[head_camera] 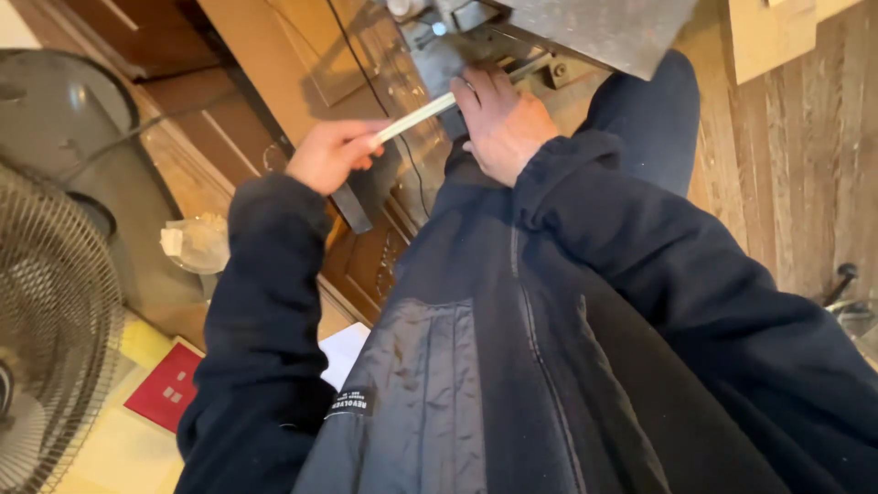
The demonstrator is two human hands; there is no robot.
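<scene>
The left hand (327,154) is curled shut round the near end of a thin pale strip (430,110), thumb and fingers pinching it. The strip runs up toward two o'clock into a grey metal machine (585,27) at the twelve o'clock edge. The right hand (498,119) lies over the strip's far end, fingers bent and pressing it down at the machine's mouth; both hands grasp the same strip. Dark jacket sleeves (265,302) fill the lower view. At nine o'clock stands a wire fan guard (50,311), with a red card (165,389) at seven o'clock
</scene>
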